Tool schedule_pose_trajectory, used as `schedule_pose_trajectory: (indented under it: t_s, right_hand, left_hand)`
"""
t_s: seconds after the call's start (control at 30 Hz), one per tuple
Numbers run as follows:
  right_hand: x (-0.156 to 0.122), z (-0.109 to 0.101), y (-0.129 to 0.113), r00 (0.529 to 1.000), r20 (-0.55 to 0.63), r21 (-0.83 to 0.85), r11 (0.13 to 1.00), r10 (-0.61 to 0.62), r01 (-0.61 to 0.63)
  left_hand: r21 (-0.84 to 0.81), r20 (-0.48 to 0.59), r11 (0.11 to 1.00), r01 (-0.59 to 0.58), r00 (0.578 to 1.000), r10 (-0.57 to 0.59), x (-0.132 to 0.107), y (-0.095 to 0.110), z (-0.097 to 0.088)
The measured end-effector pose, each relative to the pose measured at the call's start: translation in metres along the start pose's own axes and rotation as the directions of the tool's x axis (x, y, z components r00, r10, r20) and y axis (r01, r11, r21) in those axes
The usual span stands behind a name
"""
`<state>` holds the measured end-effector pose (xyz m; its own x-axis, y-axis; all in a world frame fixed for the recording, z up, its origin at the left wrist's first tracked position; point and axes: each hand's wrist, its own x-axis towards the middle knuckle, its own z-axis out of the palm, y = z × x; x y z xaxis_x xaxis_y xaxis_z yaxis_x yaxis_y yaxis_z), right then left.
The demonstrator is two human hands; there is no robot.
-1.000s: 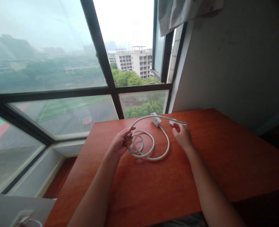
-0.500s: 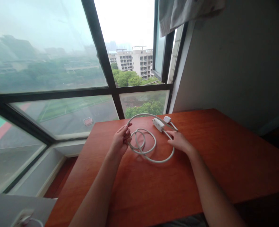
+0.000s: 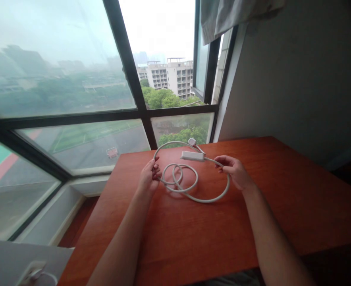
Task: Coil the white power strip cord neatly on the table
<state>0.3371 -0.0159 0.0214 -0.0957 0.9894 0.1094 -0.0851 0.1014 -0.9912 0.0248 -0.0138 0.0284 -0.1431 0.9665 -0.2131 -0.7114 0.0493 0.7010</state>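
Observation:
A white cable (image 3: 207, 201) lies in loose loops on the reddish-brown table (image 3: 175, 234). My left hand (image 3: 150, 174) is closed around one stretch of it, at the left side of the loops. On the right, my right hand (image 3: 232, 171) pinches the cable just behind a long white box-shaped piece (image 3: 192, 156), which points left. Behind that piece sits a small white plug-like end (image 3: 192, 141), close to the far table edge. One arc of the cable rises from my left hand and runs back toward this end.
Dark-framed windows (image 3: 110, 116) stand along the far and left sides, one pane swung outward. A grey curtain (image 3: 223, 20) hangs at top right beside a plain wall (image 3: 282, 87). Low at the left, a wall socket (image 3: 34, 272) has a white plug in it.
My right hand has moved a little right, drawing the cable with it. The box-shaped piece has swung left to lie nearly level, and the small end has shifted left. My left hand moved slightly left.

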Motion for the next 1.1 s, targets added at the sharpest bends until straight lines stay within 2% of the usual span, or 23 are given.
schedule_pose_trajectory:
  t_s: [0.13, 0.2, 0.33, 0.5, 0.57, 0.67, 0.83, 0.97, 1.1]
  right_hand:
    - [0.000, -0.005, 0.000, 1.000, 0.017, 0.122, 0.992, 0.022, -0.024]
    - [-0.001, -0.007, 0.000, 0.999, 0.045, 0.155, 0.987, 0.028, -0.034]
    - [-0.003, -0.008, -0.003, 0.998, 0.057, 0.163, 0.986, 0.019, -0.028]
    - [-0.005, -0.010, -0.005, 0.998, 0.066, 0.157, 0.987, 0.021, -0.032]
    - [-0.004, -0.010, -0.004, 0.998, 0.061, 0.146, 0.989, 0.015, -0.024]
    - [-0.003, -0.011, -0.002, 0.999, 0.046, 0.123, 0.992, 0.003, -0.009]
    - [-0.001, -0.013, 0.001, 0.999, 0.044, 0.176, 0.984, 0.014, -0.022]
    - [0.000, -0.013, 0.004, 0.996, 0.065, 0.149, 0.986, 0.068, -0.077]
    - [0.002, -0.012, 0.005, 0.990, 0.039, 0.046, 0.989, 0.137, -0.139]
  left_hand:
    - [0.067, -0.029, 0.998, 0.020, 0.999, -0.018, 0.003, -0.004, -0.004]
    - [0.166, -0.060, 0.986, -0.001, 0.998, 0.011, 0.005, -0.007, -0.007]
    - [0.387, -0.102, 0.921, -0.049, 0.990, 0.096, 0.011, -0.012, -0.016]
    - [0.505, -0.103, 0.860, -0.069, 0.985, 0.140, 0.016, -0.013, -0.024]
    - [0.549, -0.056, 0.828, -0.111, 0.984, 0.169, 0.014, -0.014, -0.023]
    - [0.597, 0.077, 0.778, -0.193, 0.980, 0.184, 0.007, -0.014, -0.015]
    - [0.552, 0.265, 0.784, -0.284, 0.951, 0.158, -0.008, -0.014, 0.004]
    - [0.507, 0.337, 0.785, -0.355, 0.920, 0.198, -0.020, -0.014, 0.013]
    - [0.363, 0.359, 0.869, -0.336, 0.911, 0.202, -0.033, -0.009, 0.022]
